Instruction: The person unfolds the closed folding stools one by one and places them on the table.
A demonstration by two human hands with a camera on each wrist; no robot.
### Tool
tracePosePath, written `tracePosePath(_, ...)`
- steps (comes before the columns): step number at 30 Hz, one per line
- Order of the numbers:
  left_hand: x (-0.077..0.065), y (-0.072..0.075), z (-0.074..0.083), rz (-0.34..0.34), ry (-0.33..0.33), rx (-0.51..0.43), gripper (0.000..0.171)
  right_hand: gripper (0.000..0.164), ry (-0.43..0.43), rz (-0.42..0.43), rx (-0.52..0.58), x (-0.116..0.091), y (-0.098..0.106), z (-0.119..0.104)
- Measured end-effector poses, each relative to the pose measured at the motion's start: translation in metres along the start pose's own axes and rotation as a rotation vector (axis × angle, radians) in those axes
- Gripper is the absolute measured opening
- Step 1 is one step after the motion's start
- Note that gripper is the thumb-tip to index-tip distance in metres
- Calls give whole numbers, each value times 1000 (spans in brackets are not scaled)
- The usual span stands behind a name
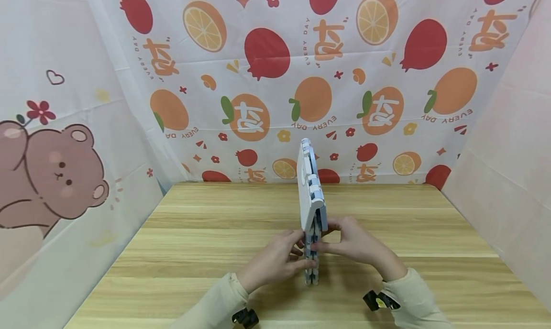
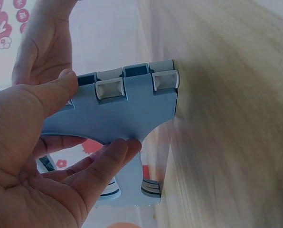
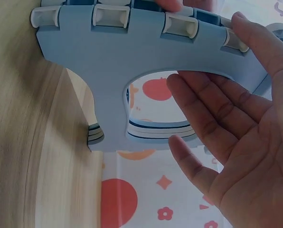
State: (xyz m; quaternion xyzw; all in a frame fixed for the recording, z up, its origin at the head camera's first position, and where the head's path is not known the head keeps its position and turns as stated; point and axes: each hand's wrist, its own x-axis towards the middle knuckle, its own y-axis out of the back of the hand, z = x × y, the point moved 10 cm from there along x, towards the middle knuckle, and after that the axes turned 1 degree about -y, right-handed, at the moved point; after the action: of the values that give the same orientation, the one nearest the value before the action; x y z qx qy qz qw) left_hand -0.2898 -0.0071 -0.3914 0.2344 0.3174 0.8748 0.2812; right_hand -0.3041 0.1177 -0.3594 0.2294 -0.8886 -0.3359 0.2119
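A folding plastic stool [image 1: 309, 188], light blue and white, stands on edge on the table with its panels folded close together. My left hand [image 1: 275, 259] holds its near part from the left. In the left wrist view that thumb lies at the hinge edge of a blue side panel [image 2: 127, 107], with fingers at the panel's curved cutout. From the right, my right hand [image 1: 350, 242] grips the stool. The right wrist view has its thumb by the white hinge pieces [image 3: 179, 24] and some fingertips at the oval opening. The panels hide parts of both hands' fingers.
The wooden table [image 1: 193, 233] extends on both sides of the stool. A fruit-print cloth [image 1: 267, 85] hangs behind its back edge. Pale cloths hang at the left and right, the left one bearing a printed bear [image 1: 64, 173].
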Motion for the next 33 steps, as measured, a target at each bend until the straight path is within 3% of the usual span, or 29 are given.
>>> tracePosePath(13,2,4,-4,-13,27,1,46,33,1,-7,-1,0,4,3)
tracePosePath(20,2,10,-5,-31,40,22,50,37,0,-23,20,-1,8,4)
tracePosePath(33,1,19,-6,-38,54,72,38,32,-71,-49,16,-8,17,16)
